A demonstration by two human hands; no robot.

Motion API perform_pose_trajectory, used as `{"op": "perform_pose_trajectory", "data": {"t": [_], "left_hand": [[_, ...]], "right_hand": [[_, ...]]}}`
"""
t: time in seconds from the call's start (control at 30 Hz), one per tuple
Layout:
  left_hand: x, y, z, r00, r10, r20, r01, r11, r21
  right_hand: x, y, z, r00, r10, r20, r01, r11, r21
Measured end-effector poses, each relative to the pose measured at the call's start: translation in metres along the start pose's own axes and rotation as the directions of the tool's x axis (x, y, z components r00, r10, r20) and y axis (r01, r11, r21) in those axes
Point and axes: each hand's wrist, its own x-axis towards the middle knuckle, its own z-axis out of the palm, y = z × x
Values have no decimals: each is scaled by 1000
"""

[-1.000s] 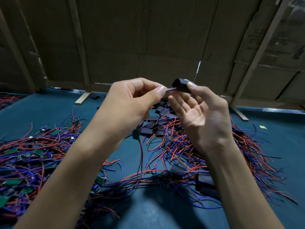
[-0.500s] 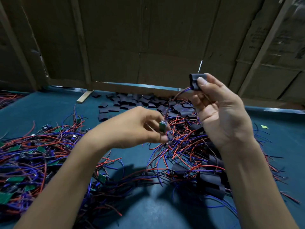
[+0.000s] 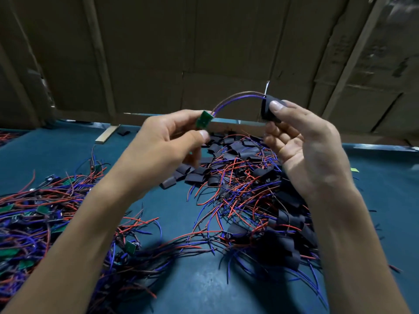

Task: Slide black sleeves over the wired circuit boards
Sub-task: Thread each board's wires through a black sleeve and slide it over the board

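The table [image 3: 204, 279] carries, nearest the camera, loose wired boards [image 3: 31, 214] to the left of the hands and sleeved units [image 3: 283, 241] to the right. Beyond these, a pile of empty sleeves [image 3: 217, 159] lies on the table under the raised hands.

Left hand [image 3: 167, 141]: fingers curled, pinching the green board [image 3: 204, 118] above the pile. Right hand [image 3: 301, 143]: thumb and fingers pinch a black sleeve [image 3: 266, 109], level with the board. The wires [image 3: 238, 98] arch from the board into the sleeve. Cardboard [image 3: 181, 53] stands behind the table.
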Motion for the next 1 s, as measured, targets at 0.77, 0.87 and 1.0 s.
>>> {"op": "perform_pose_trajectory", "data": {"t": [0.77, 0.87, 1.0], "left_hand": [[-15, 20, 32, 974, 222, -32, -202, 929, 312], [-15, 20, 31, 970, 238, -53, -212, 931, 297], [-14, 19, 36, 967, 233, -101, -204, 949, 239]], "right_hand": [[-18, 45, 46, 985, -70, -161, 81, 995, 63], [-20, 44, 44, 987, -104, -126, 118, 986, 115], [-26, 45, 46, 981, -188, -51, 192, 975, 111]]}}
